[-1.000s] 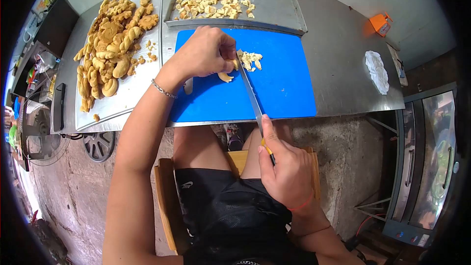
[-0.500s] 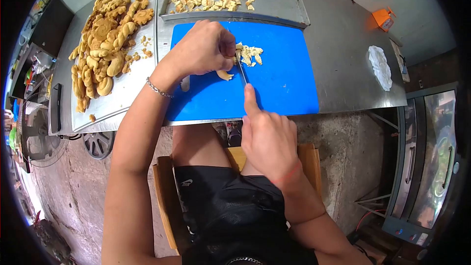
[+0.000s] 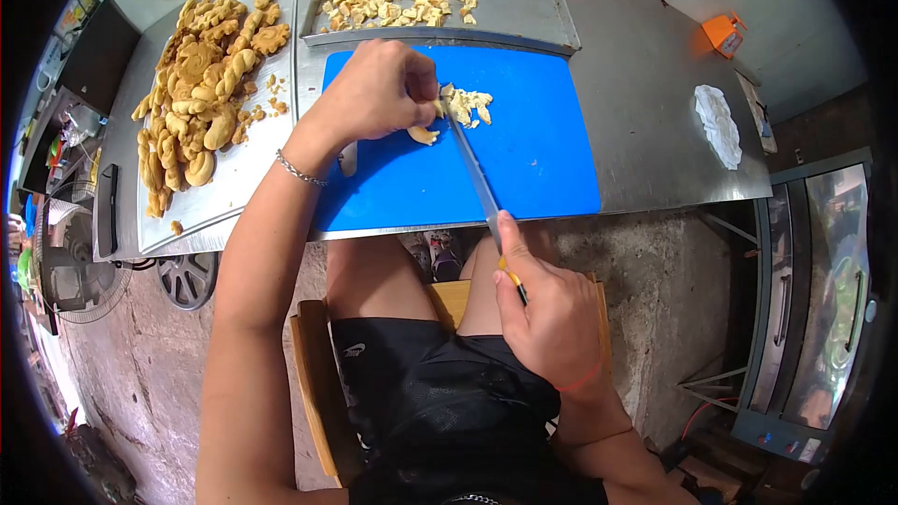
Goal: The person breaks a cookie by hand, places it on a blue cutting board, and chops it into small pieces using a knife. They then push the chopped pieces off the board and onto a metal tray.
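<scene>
On the blue cutting board (image 3: 547,164), the left hand (image 3: 382,93) is pinching a pastry piece (image 3: 440,109) at the tip of a knife (image 3: 476,176); the right hand (image 3: 552,313) is firmly gripping the knife by its handle. Chopped bits (image 3: 474,103) are lying just beside the tip.

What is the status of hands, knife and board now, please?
Right hand gripping knife. Left hand close beside blade, grip partly hidden. Chopped pieces on blue board.
</scene>
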A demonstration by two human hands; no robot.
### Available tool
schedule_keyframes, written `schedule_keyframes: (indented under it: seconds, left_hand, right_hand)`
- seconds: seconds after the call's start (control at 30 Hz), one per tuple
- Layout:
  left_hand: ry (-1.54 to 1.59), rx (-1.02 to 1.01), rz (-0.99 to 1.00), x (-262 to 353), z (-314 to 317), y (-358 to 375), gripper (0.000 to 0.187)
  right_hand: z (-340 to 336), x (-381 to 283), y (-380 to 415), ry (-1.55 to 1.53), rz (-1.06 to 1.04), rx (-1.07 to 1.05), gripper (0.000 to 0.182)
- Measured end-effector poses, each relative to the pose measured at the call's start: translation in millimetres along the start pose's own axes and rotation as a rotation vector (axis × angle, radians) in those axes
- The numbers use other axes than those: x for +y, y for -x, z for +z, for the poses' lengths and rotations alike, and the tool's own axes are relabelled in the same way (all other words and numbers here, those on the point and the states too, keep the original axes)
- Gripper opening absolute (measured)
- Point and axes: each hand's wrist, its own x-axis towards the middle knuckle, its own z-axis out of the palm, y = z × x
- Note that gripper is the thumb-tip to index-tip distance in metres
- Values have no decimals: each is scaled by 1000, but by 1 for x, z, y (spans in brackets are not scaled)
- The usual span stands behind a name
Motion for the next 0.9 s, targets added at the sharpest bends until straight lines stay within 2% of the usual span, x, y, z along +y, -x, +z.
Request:
schedule_keyframes:
  seconds: [0.13,0.23,0.53,0.63,0.73,0.9]
  left_hand:
    - [12,-40,-35,7,0,0,17]
    - [-6,-18,-22,5,2,0,16]
    - [-19,1,-5,0,6,-1,13]
    - [-26,-9,-24,-1,4,-2,14]
    - [-27,-29,-87,2,0,-2,14]
    - [47,-78,-163,-3,-5,-4,16]
  right_hand:
    - [2,-1,-4,-74,-17,77,67]
    - [8,-4,-7,-43,-2,17,68]
    - [22,-9,-16,-14,-41,17,66]
    - [31,-8,-31,27,-70,12,61]
    - [24,-18,-53,176,3,-132,65]
    - [38,-16,-57,250,-51,-62,65]
